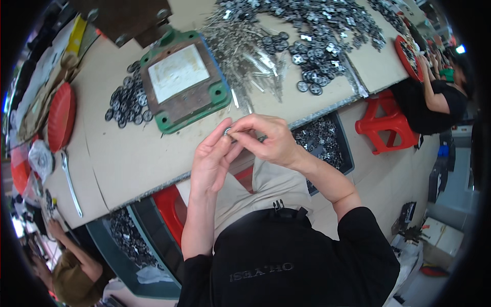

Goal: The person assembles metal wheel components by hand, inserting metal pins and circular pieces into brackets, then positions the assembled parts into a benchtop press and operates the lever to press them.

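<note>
Over the table's front edge, my left hand (210, 159) and my right hand (273, 137) meet at the fingertips. Between them they pinch a small round grey part (227, 131), largely covered by fingers; its exact kind cannot be made out. Just beyond the hands stands a green press base (169, 124) with a white plate (179, 72) on top. Small black wheels (125, 101) lie heaped to its left. Thin metal pins (238, 66) are strewn to its right, beside more black wheels (312, 66) and a large spread of small dark parts (327, 20).
A wrench (70, 184) and a red dish (61, 117) lie at the table's left. Bins of dark parts stand below the edge: one left (153, 245), one right (349, 153). A red stool (386, 123) is at right. People work at both far sides.
</note>
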A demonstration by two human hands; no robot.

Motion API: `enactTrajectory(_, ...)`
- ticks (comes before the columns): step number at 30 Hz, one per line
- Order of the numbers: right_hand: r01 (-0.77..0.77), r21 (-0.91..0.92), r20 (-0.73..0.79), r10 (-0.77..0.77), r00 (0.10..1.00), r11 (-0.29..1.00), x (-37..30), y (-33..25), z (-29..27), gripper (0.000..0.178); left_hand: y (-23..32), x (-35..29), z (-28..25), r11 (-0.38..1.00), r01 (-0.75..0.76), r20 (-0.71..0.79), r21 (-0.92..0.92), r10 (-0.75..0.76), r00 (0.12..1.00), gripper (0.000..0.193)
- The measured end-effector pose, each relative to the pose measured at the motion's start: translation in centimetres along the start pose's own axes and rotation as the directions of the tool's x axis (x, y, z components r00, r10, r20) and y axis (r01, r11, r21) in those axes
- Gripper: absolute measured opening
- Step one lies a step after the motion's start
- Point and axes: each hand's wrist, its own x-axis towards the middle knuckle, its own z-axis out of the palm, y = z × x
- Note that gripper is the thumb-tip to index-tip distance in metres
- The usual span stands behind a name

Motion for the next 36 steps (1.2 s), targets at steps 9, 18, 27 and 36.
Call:
enactTrajectory(9, -0.322, -0.555, -0.219, 0.238, 0.946, 0.767, 4.7, 2.9, -10.1, 0.027, 0.0, 0.7, -0.3, 0.996, 0.039, 0.051, -0.081, -0.035, 0.998, 0.042)
enactTrajectory(18, -0.253, -0.869, -0.213, 0.14, 0.967, 0.426, 6.7, 7.4, -13.7, 0.023, 0.0, 1.2, -0.1, 0.995, 0.039, 0.062, -0.093, -0.033, 0.998, 0.042)
enactTrajectory(27, -0.364, -0.783, -0.32, 0.176, 0.931, 0.505, 8.3, 8.0, -16.1, 0.021, 0.0, 0.5, -0.6, 0.998, 0.022, 0.076, -0.062, -0.017, 0.997, 0.042)
enactTrajectory(36, -0.273, -0.934, -0.187, 0.336, 0.923, 0.231, 12.4, 10.0, -19.2, 0.025, -0.1, 0.7, -0.4, 0.999, 0.019, 0.076, -0.046, -0.016, 0.997, 0.039)
